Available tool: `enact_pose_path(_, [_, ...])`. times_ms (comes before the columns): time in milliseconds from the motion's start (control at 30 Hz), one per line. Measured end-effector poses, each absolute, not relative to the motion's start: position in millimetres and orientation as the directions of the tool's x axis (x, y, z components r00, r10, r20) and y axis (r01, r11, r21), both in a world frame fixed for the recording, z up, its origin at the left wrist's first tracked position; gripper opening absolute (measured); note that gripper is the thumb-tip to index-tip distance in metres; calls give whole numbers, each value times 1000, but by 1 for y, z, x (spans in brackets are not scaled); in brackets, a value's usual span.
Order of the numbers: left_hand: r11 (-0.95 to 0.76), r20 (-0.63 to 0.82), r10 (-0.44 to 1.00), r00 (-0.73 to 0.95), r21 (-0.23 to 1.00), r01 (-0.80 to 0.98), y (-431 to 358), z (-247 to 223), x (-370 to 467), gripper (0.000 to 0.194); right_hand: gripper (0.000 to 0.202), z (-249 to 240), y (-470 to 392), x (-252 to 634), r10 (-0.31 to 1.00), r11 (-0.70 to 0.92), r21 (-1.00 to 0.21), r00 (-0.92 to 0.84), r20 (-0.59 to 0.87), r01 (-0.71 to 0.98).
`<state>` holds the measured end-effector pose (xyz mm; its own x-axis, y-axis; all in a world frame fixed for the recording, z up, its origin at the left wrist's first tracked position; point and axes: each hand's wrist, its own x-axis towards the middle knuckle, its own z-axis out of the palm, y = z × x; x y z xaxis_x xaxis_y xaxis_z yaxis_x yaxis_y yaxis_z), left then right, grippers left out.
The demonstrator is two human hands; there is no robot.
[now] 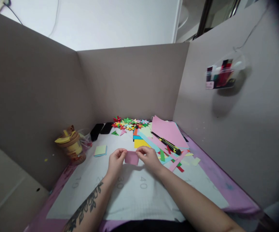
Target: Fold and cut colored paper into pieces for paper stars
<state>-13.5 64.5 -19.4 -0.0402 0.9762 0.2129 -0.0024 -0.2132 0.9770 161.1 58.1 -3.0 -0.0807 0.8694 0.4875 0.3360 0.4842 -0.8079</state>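
A small pink paper piece (131,158) is held up by its top corners between both hands, above the white numbered sheet (129,196). My left hand (117,160) pinches its left corner, and my right hand (149,157) pinches the right one. Left of my left hand lies a small stack of pale green and blue paper squares (100,150). Beyond my right hand are a yellow paper (140,143), coloured paper strips (179,161) and a black and yellow cutter (168,144).
Folded paper stars (129,123) are heaped at the back. Pink sheets (169,131) lie at the back right. Two black phones (96,131) and a brown and yellow cup (73,147) stand at the left. Grey partitions (134,83) surround the table.
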Motion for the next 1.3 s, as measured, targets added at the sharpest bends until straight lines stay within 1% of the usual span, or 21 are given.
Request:
enact_pose_path(133, [-155,155,987,31,988,0,65,-19,-12,23,11,-7,62,163,905,411,-869,-11,424,275])
enact_pose_path(200, [-155,154,988,27,988,27,65,-19,-12,20,12,-9,64,163,915,390,-887,-1,402,248])
enact_pose_path(267, [-160,159,987,14,986,57,66,-20,-12,19,12,-11,66,164,920,380,-895,0,391,235])
enact_pose_path(400, [-142,135,989,63,981,135,69,-24,-14,17,14,-16,70,165,929,355,-913,31,368,201])
enact_pose_path(500, [-164,152,986,73,965,203,70,-27,-15,15,16,-20,74,167,936,335,-923,49,350,191])
enact_pose_path(700, [-188,161,980,120,948,259,69,-30,-17,19,18,-22,78,169,933,334,-925,73,351,180])
enact_pose_path(800, [-210,177,970,164,955,211,68,-31,-15,22,18,-23,79,169,936,330,-925,61,347,191])
enact_pose_path(933, [-176,163,970,180,983,60,66,-29,-12,25,15,-21,75,166,941,335,-927,-17,337,172])
enact_pose_path(1033, [-144,146,981,129,989,-25,66,-27,-13,23,14,-21,72,161,944,329,-941,-68,324,83])
enact_pose_path(1133, [-136,144,988,55,984,-117,67,-25,-14,25,19,-23,69,153,949,292,-956,-124,291,-13])
enact_pose_path(1200, [-118,123,992,18,976,-181,68,-24,-15,30,19,-25,67,148,948,284,-959,-146,284,-21])
enact_pose_path(1300, [-84,84,996,-12,965,-248,69,-26,-15,36,13,-28,65,142,944,303,-953,-138,300,8])
